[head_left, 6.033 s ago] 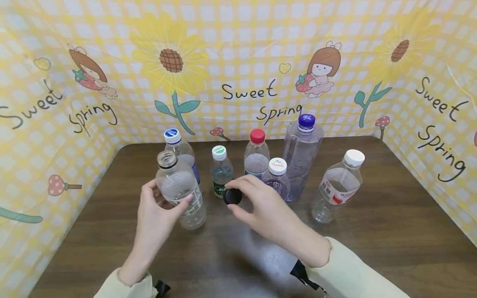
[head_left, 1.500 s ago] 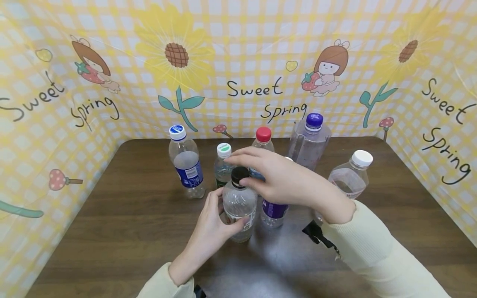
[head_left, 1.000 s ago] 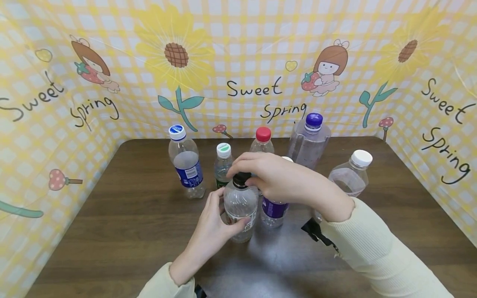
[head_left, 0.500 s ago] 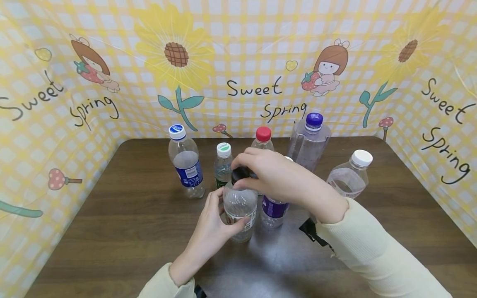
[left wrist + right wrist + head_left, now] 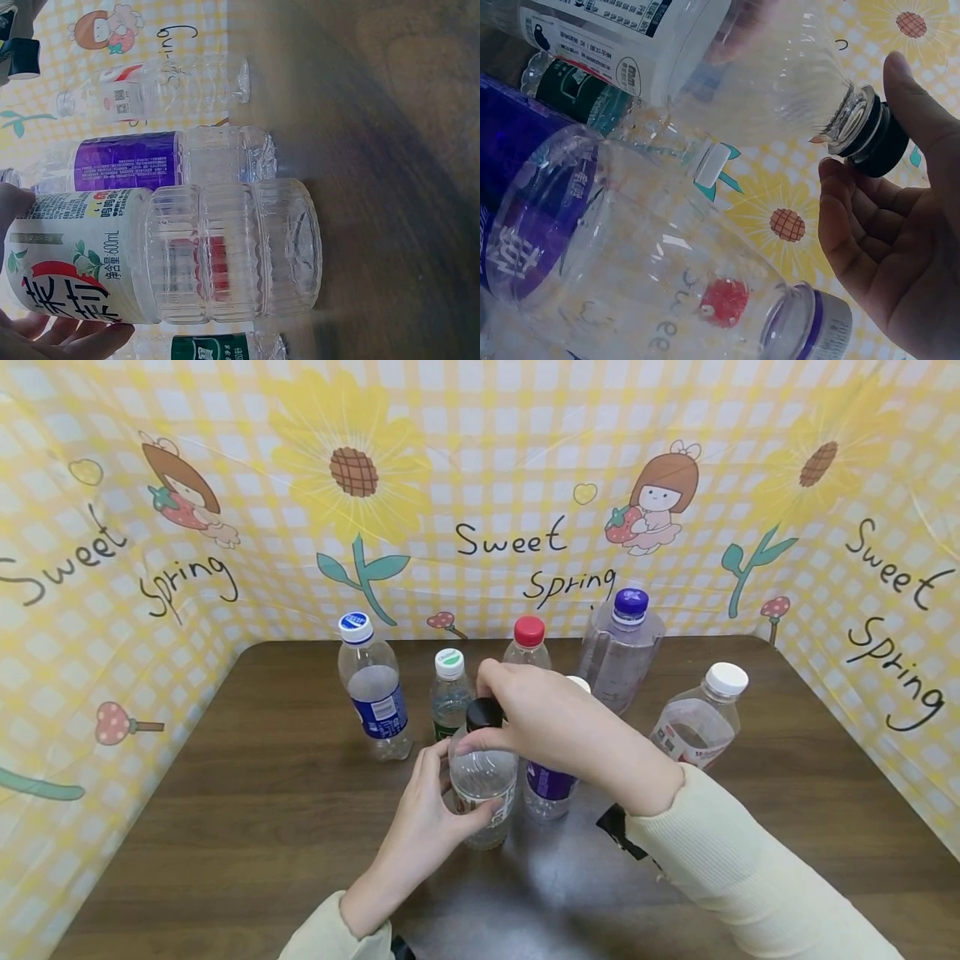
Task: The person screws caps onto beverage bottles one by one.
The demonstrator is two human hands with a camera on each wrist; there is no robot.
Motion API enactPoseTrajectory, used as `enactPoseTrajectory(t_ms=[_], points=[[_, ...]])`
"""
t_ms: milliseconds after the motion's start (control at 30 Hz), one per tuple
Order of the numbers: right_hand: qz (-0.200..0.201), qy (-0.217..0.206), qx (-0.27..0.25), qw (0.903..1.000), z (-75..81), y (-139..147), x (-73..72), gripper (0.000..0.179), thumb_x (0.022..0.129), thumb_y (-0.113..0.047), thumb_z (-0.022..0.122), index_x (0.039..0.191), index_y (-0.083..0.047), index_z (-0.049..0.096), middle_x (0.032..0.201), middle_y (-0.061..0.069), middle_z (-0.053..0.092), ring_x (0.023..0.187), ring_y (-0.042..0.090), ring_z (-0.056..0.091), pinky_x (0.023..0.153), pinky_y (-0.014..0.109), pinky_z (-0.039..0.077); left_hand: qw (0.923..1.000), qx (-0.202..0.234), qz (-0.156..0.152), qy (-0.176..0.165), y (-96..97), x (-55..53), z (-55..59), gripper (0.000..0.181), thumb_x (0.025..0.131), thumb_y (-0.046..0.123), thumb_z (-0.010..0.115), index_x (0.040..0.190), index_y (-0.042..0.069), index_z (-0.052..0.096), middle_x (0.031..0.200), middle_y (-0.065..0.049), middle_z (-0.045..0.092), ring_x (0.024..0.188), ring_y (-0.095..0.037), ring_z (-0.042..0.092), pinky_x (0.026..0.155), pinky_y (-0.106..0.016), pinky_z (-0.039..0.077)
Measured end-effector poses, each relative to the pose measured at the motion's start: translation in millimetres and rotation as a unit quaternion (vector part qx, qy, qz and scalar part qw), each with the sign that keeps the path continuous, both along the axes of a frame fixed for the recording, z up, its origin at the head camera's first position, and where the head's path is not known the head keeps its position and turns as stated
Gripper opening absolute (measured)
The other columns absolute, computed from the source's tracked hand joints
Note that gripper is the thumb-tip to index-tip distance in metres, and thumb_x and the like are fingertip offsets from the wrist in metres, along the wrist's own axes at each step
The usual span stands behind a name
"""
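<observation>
Near the middle of the table, a clear plastic bottle (image 5: 483,772) stands upright with a black cap (image 5: 483,713) on its neck. My left hand (image 5: 431,814) grips the lower body, thumb in front and fingers round the far side. The left wrist view shows the bottle's white printed label (image 5: 75,255) above a ribbed base. From the right, my right hand (image 5: 570,718) reaches over, thumb low by the neck. Seen from the right wrist, thumb and curled fingers lie on opposite sides of the cap (image 5: 881,142). A purple-labelled bottle (image 5: 551,781) stands close on the right, partly hidden by my right hand.
Behind are a blue-labelled bottle (image 5: 381,702), a small green-labelled bottle (image 5: 450,697), a red-capped bottle (image 5: 528,639) and a large purple-tinted bottle (image 5: 622,652). A white-capped bottle (image 5: 697,718) stands right. A yellow checked cloth (image 5: 480,485) encloses the wooden table (image 5: 247,827).
Six seconds ago the bottle stood uncapped farther left, my right hand holding the cap apart. Bottle and left hand have shifted right; the cap is on the neck. Lately my right hand has turned about it.
</observation>
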State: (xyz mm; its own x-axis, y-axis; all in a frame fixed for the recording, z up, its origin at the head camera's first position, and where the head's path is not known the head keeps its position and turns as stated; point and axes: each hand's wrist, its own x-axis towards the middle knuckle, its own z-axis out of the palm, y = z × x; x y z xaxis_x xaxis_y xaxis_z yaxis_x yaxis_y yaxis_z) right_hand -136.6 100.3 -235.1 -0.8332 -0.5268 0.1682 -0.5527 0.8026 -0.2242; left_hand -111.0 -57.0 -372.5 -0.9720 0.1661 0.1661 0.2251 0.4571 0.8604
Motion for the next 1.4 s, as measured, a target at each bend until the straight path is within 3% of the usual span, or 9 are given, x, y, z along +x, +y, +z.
enactPoseTrajectory(t_ms=[100,167,333,467,667,867,1200,1300,1400], points=[[-0.002,-0.014,0.003,0.9999,0.6,3.2,0.0,0.060,0.072,-0.053,0.074,0.109,-0.010,0.055,0.089,0.000,0.062,0.075,0.012,0.055,0.062,0.026,0.049,1.0000,-0.001,0.000,0.001,-0.2,0.1,-0.1,0.074,0.075,0.014,0.080,0.133,0.004,0.036,0.125,-0.014,0.045,0.120,-0.034,0.055,0.099,-0.042,0.050],[0.018,-0.027,-0.008,0.9994,2.5,7.0,0.0,0.065,0.075,-0.051,0.074,0.122,-0.011,0.054,0.104,0.002,0.064,0.090,0.013,0.060,0.075,0.030,0.054,1.0000,-0.001,-0.001,0.000,-0.3,0.2,-0.1,0.073,0.075,0.014,0.080,0.132,0.004,0.036,0.124,-0.014,0.045,0.120,-0.034,0.055,0.099,-0.042,0.050],[0.136,-0.061,-0.040,0.9881,10.2,17.1,0.0,0.049,0.090,-0.008,0.063,0.137,-0.011,0.051,0.142,0.008,0.049,0.131,0.022,0.049,0.099,0.038,0.049,0.9999,0.000,-0.004,0.013,-0.4,-0.2,-0.4,0.073,0.074,0.013,0.080,0.132,0.002,0.037,0.124,-0.015,0.046,0.117,-0.035,0.056,0.097,-0.043,0.051],[0.170,-0.074,-0.020,0.9825,14.7,19.4,0.5,0.050,0.087,0.010,0.047,0.129,-0.015,0.060,0.143,0.006,0.049,0.132,0.025,0.048,0.096,0.037,0.049,0.9999,0.001,-0.001,0.013,-0.2,-0.2,0.2,0.073,0.074,0.013,0.080,0.132,0.002,0.037,0.123,-0.015,0.046,0.116,-0.034,0.057,0.096,-0.043,0.052],[0.174,-0.044,0.008,0.9837,14.6,16.8,-1.3,0.042,0.087,0.009,0.051,0.120,-0.012,0.065,0.126,0.005,0.061,0.121,0.023,0.056,0.101,0.040,0.048,0.9999,0.005,-0.005,0.010,0.0,-0.1,1.3,0.073,0.074,0.013,0.080,0.132,0.003,0.037,0.124,-0.015,0.046,0.119,-0.035,0.055,0.098,-0.043,0.051],[0.159,-0.031,-0.004,0.9868,14.4,15.5,-1.1,0.031,0.089,-0.002,0.061,0.119,-0.009,0.066,0.112,0.004,0.064,0.105,0.017,0.060,0.094,0.033,0.052,0.9997,0.008,-0.013,0.021,-0.4,0.0,1.8,0.073,0.075,0.016,0.080,0.132,0.002,0.037,0.123,-0.017,0.045,0.119,-0.037,0.054,0.098,-0.044,0.051],[0.028,-0.020,0.002,0.9994,7.8,6.2,-0.8,0.038,0.083,-0.043,0.070,0.105,-0.012,0.067,0.097,-0.001,0.065,0.083,0.013,0.059,0.075,0.030,0.053,0.9999,0.010,-0.006,-0.004,0.1,0.9,1.9,0.074,0.075,0.013,0.080,0.134,0.004,0.036,0.126,-0.015,0.045,0.120,-0.036,0.055,0.099,-0.043,0.050],[0.024,-0.040,0.004,0.9989,6.4,6.5,-1.2,0.050,0.080,-0.048,0.070,0.114,-0.012,0.064,0.108,0.001,0.065,0.092,0.014,0.060,0.080,0.031,0.054,0.9999,0.007,-0.006,-0.005,-0.3,0.4,1.3,0.074,0.075,0.013,0.080,0.133,0.003,0.036,0.126,-0.015,0.045,0.121,-0.035,0.054,0.099,-0.043,0.050],[0.065,-0.073,-0.012,0.9951,7.6,10.3,-1.5,0.059,0.083,-0.039,0.072,0.131,-0.009,0.055,0.130,0.006,0.057,0.116,0.019,0.058,0.097,0.036,0.051,1.0000,0.004,-0.006,-0.001,-0.5,-0.4,1.2,0.074,0.075,0.014,0.080,0.133,0.003,0.036,0.126,-0.015,0.045,0.120,-0.035,0.055,0.099,-0.043,0.050]])
